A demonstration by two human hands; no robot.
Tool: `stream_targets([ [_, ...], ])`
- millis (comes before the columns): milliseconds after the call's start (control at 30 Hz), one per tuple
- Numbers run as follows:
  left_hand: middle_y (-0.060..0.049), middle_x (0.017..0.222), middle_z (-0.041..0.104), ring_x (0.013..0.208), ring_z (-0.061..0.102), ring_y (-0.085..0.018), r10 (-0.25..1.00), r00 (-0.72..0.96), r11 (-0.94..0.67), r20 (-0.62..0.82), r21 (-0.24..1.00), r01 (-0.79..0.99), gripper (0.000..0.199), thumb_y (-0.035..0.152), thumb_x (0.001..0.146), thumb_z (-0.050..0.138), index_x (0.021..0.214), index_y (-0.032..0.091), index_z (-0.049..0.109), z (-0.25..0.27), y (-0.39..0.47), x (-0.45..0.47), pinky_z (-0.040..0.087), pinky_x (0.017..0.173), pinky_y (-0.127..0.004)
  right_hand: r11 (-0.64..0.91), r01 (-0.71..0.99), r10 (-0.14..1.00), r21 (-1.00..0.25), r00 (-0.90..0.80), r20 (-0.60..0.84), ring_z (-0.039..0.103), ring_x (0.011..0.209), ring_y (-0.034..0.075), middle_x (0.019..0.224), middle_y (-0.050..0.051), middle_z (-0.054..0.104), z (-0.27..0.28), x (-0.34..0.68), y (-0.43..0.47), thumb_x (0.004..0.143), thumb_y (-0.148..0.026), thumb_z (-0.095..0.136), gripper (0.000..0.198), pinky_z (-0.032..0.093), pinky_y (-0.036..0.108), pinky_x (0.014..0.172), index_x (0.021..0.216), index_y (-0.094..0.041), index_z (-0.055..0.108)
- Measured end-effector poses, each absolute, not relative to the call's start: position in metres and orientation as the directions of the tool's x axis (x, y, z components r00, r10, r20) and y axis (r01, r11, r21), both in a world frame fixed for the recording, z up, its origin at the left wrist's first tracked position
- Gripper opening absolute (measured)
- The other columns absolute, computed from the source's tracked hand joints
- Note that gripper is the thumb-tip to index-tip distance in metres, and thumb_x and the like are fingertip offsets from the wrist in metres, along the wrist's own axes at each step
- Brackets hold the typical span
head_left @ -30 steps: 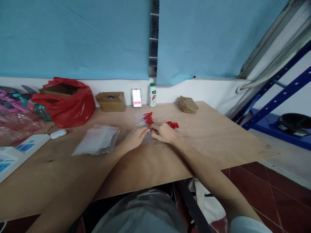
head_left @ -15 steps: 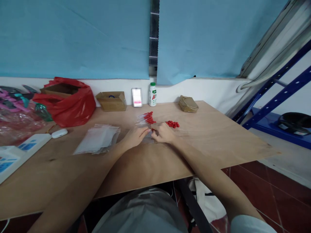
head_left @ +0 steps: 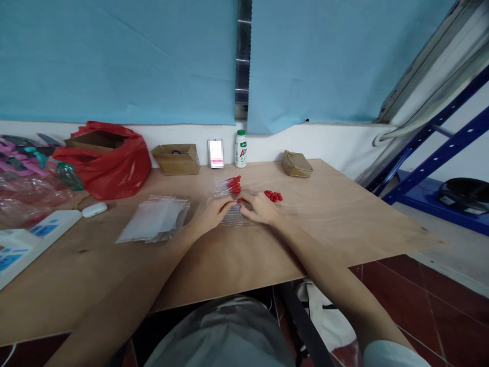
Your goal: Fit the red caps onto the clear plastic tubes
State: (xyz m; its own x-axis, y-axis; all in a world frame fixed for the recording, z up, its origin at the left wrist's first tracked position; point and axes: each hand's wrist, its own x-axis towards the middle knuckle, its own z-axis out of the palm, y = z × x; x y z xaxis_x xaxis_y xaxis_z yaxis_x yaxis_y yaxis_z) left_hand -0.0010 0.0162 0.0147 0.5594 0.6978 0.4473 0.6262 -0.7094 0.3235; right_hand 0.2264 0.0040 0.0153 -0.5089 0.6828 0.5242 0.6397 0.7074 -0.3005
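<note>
My left hand [head_left: 211, 213] is closed in a pinch at the middle of the table, on what looks like the end of a thin clear stick. Facing it, my right hand [head_left: 260, 208] pinches a small red piece [head_left: 240, 200] between thumb and fingers, the two fingertips almost meeting. Below them lies a row of thin clear sticks [head_left: 232, 219], partly covered by the hands. Just beyond, several sticks with red ends [head_left: 232, 184] lie in a pile. A heap of small red beads [head_left: 274, 196] sits right of my right hand.
Clear zip bags [head_left: 155, 219] lie left of my hands. Along the wall stand a red plastic bag [head_left: 114, 168], an open cardboard box [head_left: 176, 159], a phone [head_left: 216, 154], a white bottle [head_left: 241, 149] and a brown package [head_left: 297, 163]. A power strip [head_left: 49, 229] is at left.
My fingertips have drawn slightly apart, and the small red piece between them now shows. The surrounding things have stayed in place.
</note>
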Motion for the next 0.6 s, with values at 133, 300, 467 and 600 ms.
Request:
stream_targets([
  [133,-0.001,0.070,0.069,0.064,0.061,-0.019,0.738,0.495,-0.649,0.458,0.283,0.706,0.034,0.049,0.106,0.050,0.101,0.025,0.075,0.0145,0.0120,0.0023,0.032,0.062,-0.029,0.662,0.634,0.736,-0.401,-0.446,0.509,0.059,0.077,0.018,0.089,0.003,0.070,0.0145,0.2283,0.0067,0.095,-0.028,0.059,0.015,0.040,0.027,0.075,0.107,-0.021,0.065],
  [300,-0.003,0.079,0.074,0.071,0.067,-0.021,0.741,0.506,-0.638,0.441,0.227,0.736,0.033,0.046,0.108,0.047,0.106,0.026,0.073,0.0144,0.0109,0.0034,0.034,0.064,-0.030,0.653,0.634,0.744,-0.414,-0.434,0.508,0.054,0.071,0.015,0.078,0.000,0.062,0.0137,0.2241,0.0077,0.095,-0.027,0.056,0.011,0.037,0.026,0.072,0.090,-0.020,0.063],
  [467,-0.006,0.089,0.077,0.080,0.071,-0.023,0.717,0.567,-0.672,0.405,0.185,0.717,0.033,0.043,0.110,0.043,0.108,0.024,0.070,0.0170,0.0088,0.0042,0.039,0.067,-0.031,0.702,0.612,0.698,-0.364,-0.490,0.522,0.050,0.069,0.014,0.076,0.000,0.059,0.0129,0.2212,0.0066,0.092,-0.021,0.053,0.009,0.033,0.026,0.069,0.083,-0.020,0.057],
  [600,-0.008,0.093,0.078,0.079,0.071,-0.023,0.699,0.597,-0.699,0.394,0.198,0.687,0.035,0.040,0.110,0.040,0.109,0.022,0.070,0.0182,0.0073,0.0070,0.042,0.070,-0.032,0.703,0.643,0.686,-0.303,-0.500,0.529,0.045,0.065,0.015,0.076,0.000,0.059,0.0128,0.2203,0.0046,0.089,-0.018,0.052,0.008,0.029,0.027,0.067,0.083,-0.021,0.056],
])
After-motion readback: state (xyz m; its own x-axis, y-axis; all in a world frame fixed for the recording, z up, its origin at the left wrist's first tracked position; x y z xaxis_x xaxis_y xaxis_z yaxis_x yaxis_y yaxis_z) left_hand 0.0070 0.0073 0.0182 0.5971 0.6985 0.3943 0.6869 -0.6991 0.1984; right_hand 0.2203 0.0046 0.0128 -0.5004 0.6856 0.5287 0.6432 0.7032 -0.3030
